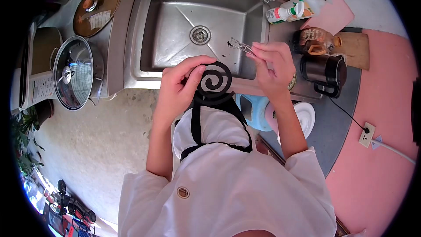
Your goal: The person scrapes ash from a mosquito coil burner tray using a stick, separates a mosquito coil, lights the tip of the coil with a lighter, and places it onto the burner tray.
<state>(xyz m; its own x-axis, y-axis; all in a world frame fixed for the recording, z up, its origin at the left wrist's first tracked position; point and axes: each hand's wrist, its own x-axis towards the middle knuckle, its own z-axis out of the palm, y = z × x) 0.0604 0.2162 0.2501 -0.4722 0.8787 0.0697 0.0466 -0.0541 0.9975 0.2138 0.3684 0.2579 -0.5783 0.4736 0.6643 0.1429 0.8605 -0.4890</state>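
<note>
My left hand point(176, 88) is closed on a black mosquito coil point(228, 79), pinching its outer ring at the upper left between thumb and fingers. The flat spiral faces up in front of the white shirt and black straps. To the right, my right hand point(275, 63) pinches a small thin wire clip point(239, 45) by one end. The clip juts leftward over the front right part of the steel sink point(175, 13). Coil and clip are apart. A small dark bit shows at the clip's far tip; I cannot make out what it is.
A steel pot with a glass lid point(70, 75) and a brown glass lid point(97, 8) are at left. Right of the sink are a white bottle point(280, 14), a brown jug point(315, 39), a black kettle point(322, 70) and a wall socket point(367, 134). A blue plastic container point(256, 116) stands below.
</note>
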